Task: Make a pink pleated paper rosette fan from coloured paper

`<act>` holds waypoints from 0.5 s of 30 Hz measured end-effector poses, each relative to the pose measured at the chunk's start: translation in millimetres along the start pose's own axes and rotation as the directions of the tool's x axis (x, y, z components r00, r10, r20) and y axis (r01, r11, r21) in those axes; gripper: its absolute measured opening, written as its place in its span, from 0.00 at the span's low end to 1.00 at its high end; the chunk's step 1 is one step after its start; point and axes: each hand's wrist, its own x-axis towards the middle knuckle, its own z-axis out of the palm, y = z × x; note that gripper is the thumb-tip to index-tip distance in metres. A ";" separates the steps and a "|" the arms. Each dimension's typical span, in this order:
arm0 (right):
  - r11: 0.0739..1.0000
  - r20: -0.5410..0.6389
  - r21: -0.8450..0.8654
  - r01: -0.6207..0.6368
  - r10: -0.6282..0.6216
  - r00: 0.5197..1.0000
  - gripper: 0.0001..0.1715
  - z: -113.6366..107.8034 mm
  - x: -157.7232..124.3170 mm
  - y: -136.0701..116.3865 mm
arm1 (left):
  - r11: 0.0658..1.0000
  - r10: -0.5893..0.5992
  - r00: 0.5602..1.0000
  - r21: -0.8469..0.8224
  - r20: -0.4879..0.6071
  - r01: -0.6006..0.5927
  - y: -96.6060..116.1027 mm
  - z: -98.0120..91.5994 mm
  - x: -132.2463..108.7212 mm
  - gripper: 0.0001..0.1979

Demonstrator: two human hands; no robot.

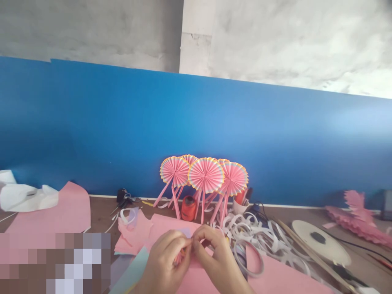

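Note:
My left hand (163, 259) and my right hand (216, 257) meet low in the middle of the view, fingers pinched together on a small folded pink paper piece (180, 256) held between them. Under the hands lies a pink paper sheet (275, 273). Behind them, several finished pink pleated paper fans (203, 174) on pink stick handles lean against the blue wall panel (196, 134).
A red roll (188, 207) stands below the fans. White curled backing strips (260, 232) and a tape ring (248, 259) lie to the right, with a flat round white disc (321, 241) and pink pleated paper (355, 216) beyond. More pink sheets (61, 210) and white cloth (24, 196) lie left.

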 end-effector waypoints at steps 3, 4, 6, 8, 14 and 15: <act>1.000 0.001 0.004 0.012 -0.012 1.000 0.09 -0.6 -0.7 -1.0 | 0.997 -0.057 0.998 -0.056 0.021 0.058 2.5 -1.6 2.0 0.09; 1.000 0.001 0.005 0.011 -0.011 1.000 0.09 -0.7 -0.9 -1.4 | 0.992 -0.091 0.995 -0.080 0.035 0.094 3.2 -2.1 2.9 0.09; 1.000 0.002 0.006 0.004 -0.004 1.000 0.08 -0.7 -1.3 -2.0 | 0.977 -0.165 0.984 -0.122 0.068 0.172 4.0 -3.0 4.4 0.09; 1.000 0.004 0.010 -0.008 0.008 1.000 0.08 -0.7 -1.6 -2.4 | 0.960 -0.224 0.970 -0.152 0.097 0.237 3.9 -3.4 5.0 0.09; 0.999 0.006 0.052 -0.018 0.017 1.000 0.07 -1.4 -2.1 -3.0 | 0.909 -0.339 0.927 -0.196 0.160 0.367 2.7 -3.0 2.8 0.10; 0.998 0.007 0.054 -0.023 0.022 1.000 0.07 -1.8 -2.1 -3.2 | 0.899 -0.359 0.918 -0.203 0.170 0.389 3.2 -3.3 3.0 0.10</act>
